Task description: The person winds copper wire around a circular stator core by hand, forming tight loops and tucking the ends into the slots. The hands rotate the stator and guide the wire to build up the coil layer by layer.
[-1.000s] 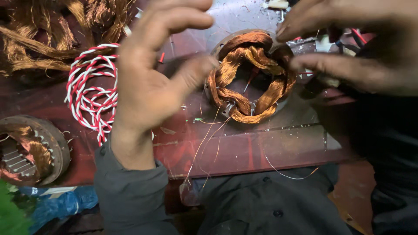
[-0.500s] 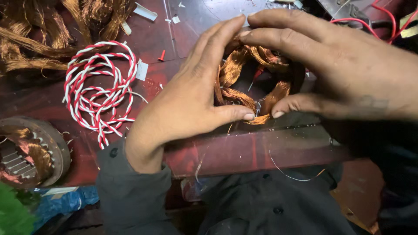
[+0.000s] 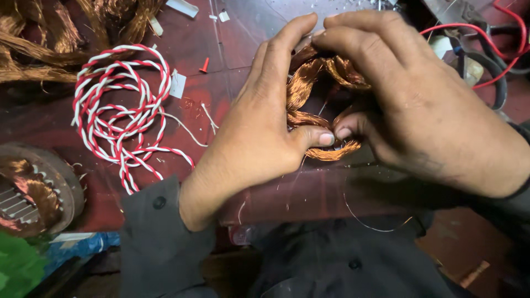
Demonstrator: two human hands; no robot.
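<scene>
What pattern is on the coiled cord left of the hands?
Red and white twisted stripes on the coiled cord, clearest in the head view.

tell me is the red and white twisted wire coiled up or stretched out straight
Coiled up: the red and white twisted wire lies in loose overlapping loops on the table.

A crumpled blue plastic bag (image 3: 83,247) lies at the bottom-left edge.
</scene>
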